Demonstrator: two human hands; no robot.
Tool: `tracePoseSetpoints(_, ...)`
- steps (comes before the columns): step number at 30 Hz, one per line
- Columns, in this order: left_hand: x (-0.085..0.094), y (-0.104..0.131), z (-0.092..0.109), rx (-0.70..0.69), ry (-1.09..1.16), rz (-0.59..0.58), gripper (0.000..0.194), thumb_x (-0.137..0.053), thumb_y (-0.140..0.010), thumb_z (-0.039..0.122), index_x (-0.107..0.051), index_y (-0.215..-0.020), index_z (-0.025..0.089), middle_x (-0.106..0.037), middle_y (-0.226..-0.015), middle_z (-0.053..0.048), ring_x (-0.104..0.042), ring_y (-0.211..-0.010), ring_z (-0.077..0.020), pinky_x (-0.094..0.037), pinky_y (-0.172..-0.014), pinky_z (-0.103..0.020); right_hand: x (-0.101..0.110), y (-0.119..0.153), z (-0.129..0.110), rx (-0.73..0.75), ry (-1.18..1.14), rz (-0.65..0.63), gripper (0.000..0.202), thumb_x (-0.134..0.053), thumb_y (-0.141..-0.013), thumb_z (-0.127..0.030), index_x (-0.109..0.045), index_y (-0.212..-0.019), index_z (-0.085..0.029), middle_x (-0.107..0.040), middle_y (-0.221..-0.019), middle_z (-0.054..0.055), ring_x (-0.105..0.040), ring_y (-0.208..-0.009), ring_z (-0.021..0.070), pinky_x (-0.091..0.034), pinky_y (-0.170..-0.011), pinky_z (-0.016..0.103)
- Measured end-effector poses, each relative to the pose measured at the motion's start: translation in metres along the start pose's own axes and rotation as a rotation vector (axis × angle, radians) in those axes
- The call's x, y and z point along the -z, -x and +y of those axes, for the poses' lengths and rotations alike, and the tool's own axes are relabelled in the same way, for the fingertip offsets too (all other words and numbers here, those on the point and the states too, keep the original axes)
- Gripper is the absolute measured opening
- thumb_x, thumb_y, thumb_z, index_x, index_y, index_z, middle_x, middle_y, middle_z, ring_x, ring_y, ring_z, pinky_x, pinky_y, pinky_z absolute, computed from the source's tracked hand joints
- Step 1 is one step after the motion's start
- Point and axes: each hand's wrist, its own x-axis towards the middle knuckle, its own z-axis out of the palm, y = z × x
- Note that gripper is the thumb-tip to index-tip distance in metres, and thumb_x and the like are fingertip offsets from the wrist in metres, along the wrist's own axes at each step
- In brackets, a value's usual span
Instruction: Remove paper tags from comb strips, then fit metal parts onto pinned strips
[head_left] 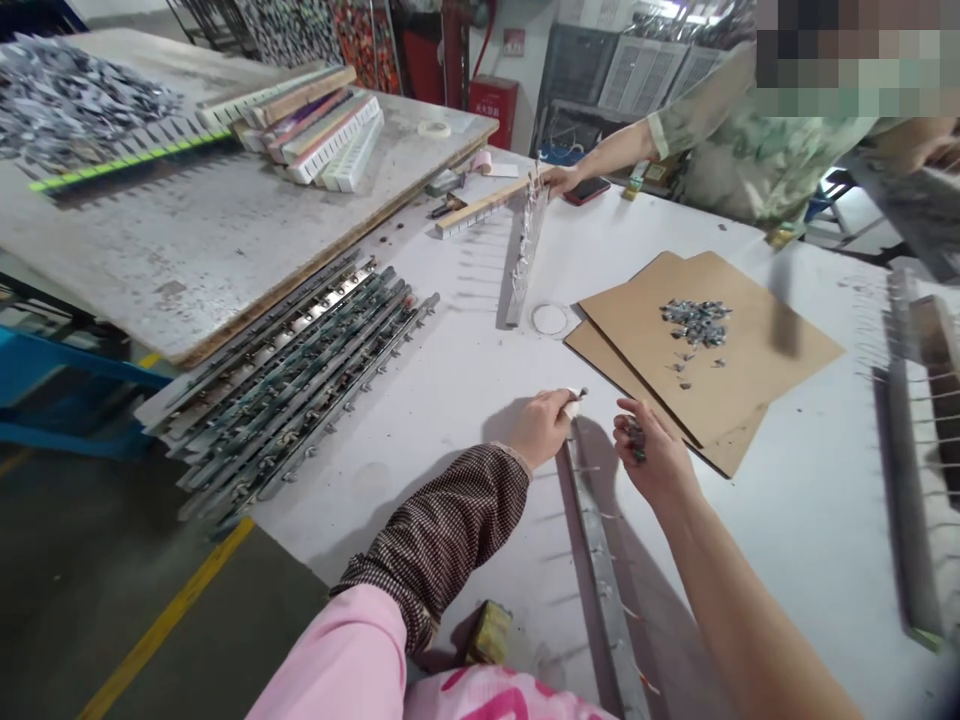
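Observation:
My left hand (541,428) is closed at the far end of a long grey bar (600,560); its fingertips pinch a small white piece with a dark tip (576,402). Thin pins stick out along both sides of the bar, which runs toward me. Just right of the bar's far end, my right hand (654,450) is curled around several small dark metal pieces (635,440). Beyond it, a pile of similar small metal parts (697,322) lies on brown cardboard sheets (772,350).
Bars with clips (300,380) lie stacked at left. Across the table, a person's hand (561,180) holds another bar (521,260). A yellow block (490,632) sits near my body. A rack with pins (919,450) stands at right; a second table (300,230) is back left.

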Motion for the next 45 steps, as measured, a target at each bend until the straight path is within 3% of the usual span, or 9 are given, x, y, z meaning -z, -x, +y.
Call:
tracePoseSetpoints(2,0.001,-0.001,0.000,0.007,0.070,0.042,0.027,-0.052,-0.099,0.019,-0.060,-0.124,0.027,-0.074,-0.118,-0.003,-0.070,-0.111,-0.0184,-0.057,-0.100,-0.035,0.008,0.003,-0.001,-0.122,-0.070,0.089,0.031,-0.089,-0.063,-0.035,-0.073,-0.083,-0.019,-0.067,-0.079,0.005,-0.052,-0.059,0.0099,-0.026,-0.035,0.017)
tracePoseSetpoints(5,0.003,0.008,0.004,-0.030,0.159,0.169,0.030,-0.051,-0.099,0.021,-0.056,-0.129,0.023,-0.071,-0.124,-0.008,-0.068,-0.114,-0.0195,-0.057,-0.102,-0.037,0.018,0.010,0.000,-0.135,-0.080,0.062,0.032,-0.083,-0.053,-0.013,-0.073,-0.083,-0.019,-0.073,-0.094,0.009,-0.058,-0.068,0.0121,-0.032,-0.037,0.017)
tracePoseSetpoints(8,0.003,0.024,0.010,-0.049,0.190,0.261,0.024,-0.050,-0.099,0.023,-0.058,-0.122,0.018,-0.071,-0.116,-0.011,-0.069,-0.110,-0.0207,-0.057,-0.100,-0.037,0.021,0.018,-0.001,-0.083,-0.059,0.041,0.033,-0.086,-0.057,-0.015,-0.076,-0.088,-0.018,-0.074,-0.098,0.010,-0.058,-0.069,0.0117,-0.033,-0.039,0.016)
tracePoseSetpoints(16,-0.007,0.040,0.018,-0.083,0.159,0.029,0.022,-0.053,-0.100,0.025,-0.061,-0.121,0.024,-0.075,-0.116,-0.003,-0.069,-0.112,-0.0186,-0.055,-0.104,-0.036,0.013,0.026,-0.006,-0.058,-0.010,-0.079,0.035,-0.093,-0.065,-0.033,-0.075,-0.092,-0.021,-0.071,-0.076,0.004,-0.048,-0.053,0.0072,-0.024,-0.037,0.015)
tracePoseSetpoints(20,-0.005,0.036,0.016,-0.117,0.124,0.006,0.020,-0.052,-0.102,0.026,-0.065,-0.117,0.023,-0.076,-0.115,-0.003,-0.069,-0.111,-0.0182,-0.054,-0.102,-0.034,0.013,0.025,-0.003,0.058,0.133,-0.119,0.029,-0.090,-0.069,-0.036,-0.076,-0.090,-0.021,-0.073,-0.080,0.006,-0.042,-0.050,0.0062,-0.023,-0.039,0.019)
tracePoseSetpoints(24,-0.005,0.036,0.015,-0.118,0.109,0.002,0.022,-0.051,-0.103,0.025,-0.065,-0.119,0.023,-0.076,-0.117,-0.003,-0.069,-0.112,-0.0180,-0.054,-0.103,-0.034,0.012,0.024,-0.005,0.180,0.396,-0.119,0.035,-0.085,-0.075,-0.041,-0.080,-0.103,-0.022,-0.075,-0.087,0.008,-0.045,-0.055,0.0090,-0.033,-0.047,0.025)
tracePoseSetpoints(29,-0.008,0.036,0.013,-0.111,0.099,-0.002,0.021,-0.052,-0.102,0.026,-0.067,-0.117,0.022,-0.076,-0.117,-0.005,-0.069,-0.112,-0.0193,-0.054,-0.102,-0.035,0.006,0.024,-0.014,0.573,0.928,-0.172,0.024,-0.070,-0.087,-0.036,-0.082,-0.105,-0.024,-0.072,-0.092,0.005,-0.061,-0.071,0.0146,-0.045,-0.062,0.028)
tracePoseSetpoints(33,-0.007,0.036,0.012,-0.133,0.075,-0.013,0.024,-0.049,-0.104,0.029,-0.068,-0.117,0.021,-0.076,-0.115,-0.007,-0.070,-0.109,-0.0201,-0.055,-0.100,-0.036,-0.001,0.024,-0.022,0.797,1.084,-0.234,0.024,-0.062,-0.093,-0.029,-0.081,-0.107,-0.025,-0.072,-0.095,0.005,-0.067,-0.079,0.0166,-0.050,-0.068,0.028)
tracePoseSetpoints(45,-0.014,0.037,0.005,-0.124,0.042,-0.002,0.022,-0.052,-0.104,0.029,-0.067,-0.118,0.023,-0.075,-0.118,-0.004,-0.070,-0.111,-0.0185,-0.054,-0.101,-0.034,-0.012,0.025,-0.042,1.006,1.332,-0.413,0.026,-0.055,-0.099,-0.022,-0.079,-0.111,-0.021,-0.071,-0.094,0.006,-0.068,-0.077,0.0170,-0.051,-0.067,0.027)
